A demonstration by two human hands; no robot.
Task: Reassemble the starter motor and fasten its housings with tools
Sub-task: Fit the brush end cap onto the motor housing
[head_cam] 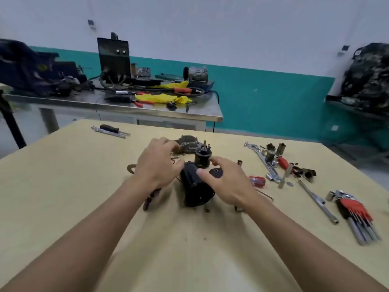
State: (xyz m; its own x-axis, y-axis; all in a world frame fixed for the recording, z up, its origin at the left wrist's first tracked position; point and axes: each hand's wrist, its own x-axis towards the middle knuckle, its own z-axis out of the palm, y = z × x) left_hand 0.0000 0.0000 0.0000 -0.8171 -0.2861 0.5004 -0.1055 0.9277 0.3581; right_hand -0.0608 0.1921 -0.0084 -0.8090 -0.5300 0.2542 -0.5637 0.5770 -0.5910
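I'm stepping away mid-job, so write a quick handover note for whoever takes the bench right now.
Left hand: over the parts, fingers curled; any hold is hidden.
Right hand: open, thumb on the motor body.
Parts: motor body lies on the table, solenoid upright behind it, grey end housing farther back, black end cap beside the motor body; they look unjoined.
Done: nothing visibly fastened.
Left: join the housings and fasten them; sockets and hex keys lie at right.
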